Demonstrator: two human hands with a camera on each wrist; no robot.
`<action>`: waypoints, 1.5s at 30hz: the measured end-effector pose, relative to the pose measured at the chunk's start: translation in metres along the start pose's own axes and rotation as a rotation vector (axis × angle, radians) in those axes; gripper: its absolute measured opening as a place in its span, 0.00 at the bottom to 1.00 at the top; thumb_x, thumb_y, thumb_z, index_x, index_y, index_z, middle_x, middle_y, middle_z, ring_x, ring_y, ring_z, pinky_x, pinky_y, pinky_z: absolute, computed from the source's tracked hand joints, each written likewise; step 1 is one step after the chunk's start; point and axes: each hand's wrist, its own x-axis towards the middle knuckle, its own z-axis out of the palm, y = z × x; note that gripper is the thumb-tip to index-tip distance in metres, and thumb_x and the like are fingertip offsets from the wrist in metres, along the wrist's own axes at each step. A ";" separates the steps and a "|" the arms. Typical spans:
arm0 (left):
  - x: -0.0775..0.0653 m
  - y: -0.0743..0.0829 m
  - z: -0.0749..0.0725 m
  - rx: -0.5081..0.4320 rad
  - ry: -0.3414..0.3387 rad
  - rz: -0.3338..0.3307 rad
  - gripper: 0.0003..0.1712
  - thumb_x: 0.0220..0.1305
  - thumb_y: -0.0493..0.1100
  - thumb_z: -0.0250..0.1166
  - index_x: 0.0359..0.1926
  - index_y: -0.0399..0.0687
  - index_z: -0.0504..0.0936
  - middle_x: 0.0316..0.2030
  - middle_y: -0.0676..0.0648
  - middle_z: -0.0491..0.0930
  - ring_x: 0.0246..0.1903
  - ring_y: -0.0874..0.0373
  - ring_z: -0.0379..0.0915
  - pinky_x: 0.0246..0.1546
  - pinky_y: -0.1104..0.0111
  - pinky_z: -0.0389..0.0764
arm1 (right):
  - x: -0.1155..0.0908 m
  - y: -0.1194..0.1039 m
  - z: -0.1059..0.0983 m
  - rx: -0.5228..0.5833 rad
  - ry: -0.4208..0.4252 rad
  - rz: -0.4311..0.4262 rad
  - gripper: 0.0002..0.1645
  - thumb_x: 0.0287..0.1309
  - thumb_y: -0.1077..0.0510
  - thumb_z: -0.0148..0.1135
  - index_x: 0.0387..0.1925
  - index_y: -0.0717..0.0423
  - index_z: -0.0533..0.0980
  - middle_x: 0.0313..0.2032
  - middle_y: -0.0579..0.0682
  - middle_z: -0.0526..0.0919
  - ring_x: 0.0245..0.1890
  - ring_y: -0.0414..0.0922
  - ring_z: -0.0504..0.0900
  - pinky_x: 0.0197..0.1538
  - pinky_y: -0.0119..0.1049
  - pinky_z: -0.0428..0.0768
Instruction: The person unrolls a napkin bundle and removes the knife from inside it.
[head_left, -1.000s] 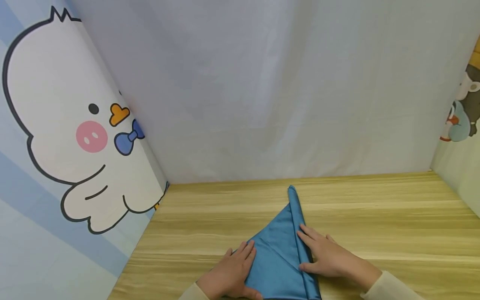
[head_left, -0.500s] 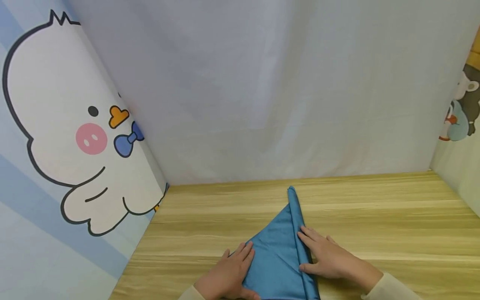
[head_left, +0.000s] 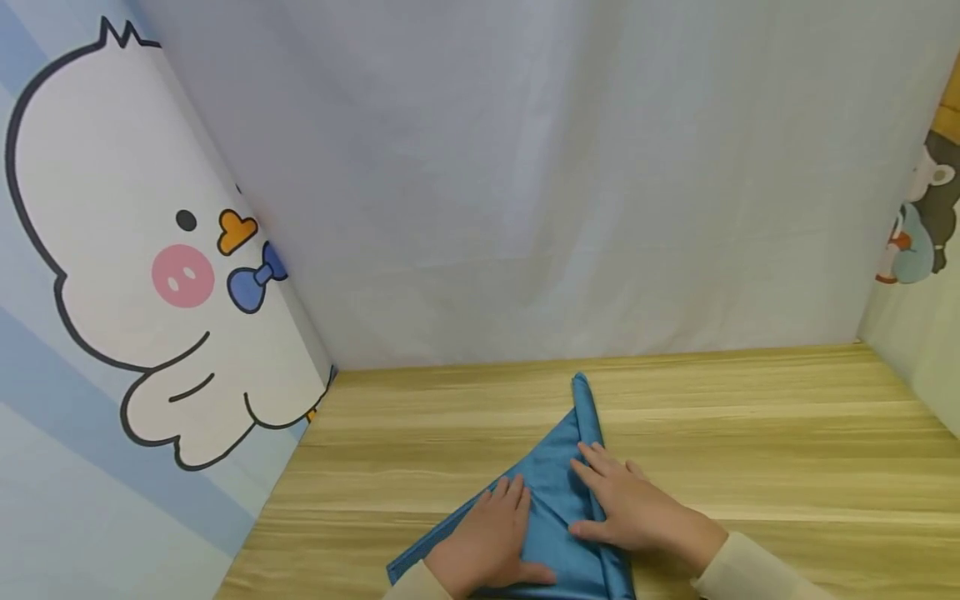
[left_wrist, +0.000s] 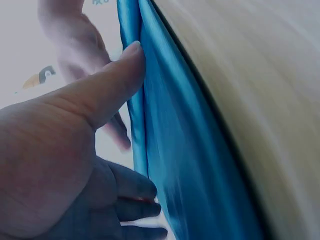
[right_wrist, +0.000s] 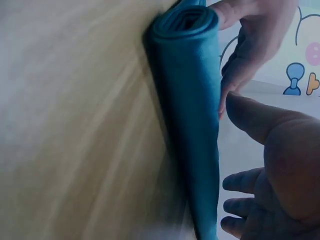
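A shiny blue satin cloth (head_left: 553,467) lies on the table in a roughly triangular shape. Its right side is wound into a long narrow roll (head_left: 588,417), and the spiral of layers shows at the near end of the tube (right_wrist: 187,90) in the right wrist view. My left hand (head_left: 491,533) rests on the flat part, fingers extended and thumb out to the side. Across the roll lies my right hand (head_left: 628,507) with spread, straight fingers, the tips reaching onto the flat cloth. Neither hand grips the fabric.
The wood-grain table (head_left: 750,450) extends around the cloth. A pale grey curtain (head_left: 540,183) stands along its back edge. On the left is a panel printed with a cartoon duck (head_left: 97,208), and another printed panel (head_left: 918,242) stands on the right.
My left hand has slid right over the cloth, uncovering its left corner. My right hand has shifted left, further over the roll, and the roll has moved slightly left.
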 end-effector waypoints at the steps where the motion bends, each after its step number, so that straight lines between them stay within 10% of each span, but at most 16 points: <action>1: 0.002 0.003 0.000 -0.005 -0.022 -0.022 0.65 0.46 0.85 0.51 0.72 0.41 0.60 0.72 0.40 0.54 0.70 0.43 0.51 0.63 0.52 0.64 | 0.002 0.000 0.001 -0.012 -0.001 -0.005 0.55 0.54 0.29 0.61 0.70 0.62 0.61 0.73 0.60 0.52 0.72 0.60 0.48 0.62 0.71 0.52; 8: 0.008 0.013 0.004 0.045 -0.121 -0.130 0.71 0.38 0.89 0.47 0.73 0.46 0.58 0.74 0.42 0.49 0.69 0.35 0.47 0.59 0.45 0.67 | 0.008 0.003 0.008 -0.083 -0.031 -0.030 0.62 0.48 0.24 0.62 0.70 0.63 0.60 0.73 0.60 0.52 0.72 0.60 0.47 0.61 0.72 0.53; 45: 0.000 -0.002 0.009 0.044 -0.118 -0.160 0.72 0.35 0.90 0.49 0.74 0.50 0.55 0.74 0.43 0.50 0.71 0.39 0.46 0.61 0.43 0.63 | 0.004 0.006 0.008 -0.049 -0.043 -0.003 0.59 0.49 0.32 0.67 0.69 0.66 0.60 0.73 0.58 0.52 0.73 0.59 0.47 0.61 0.72 0.51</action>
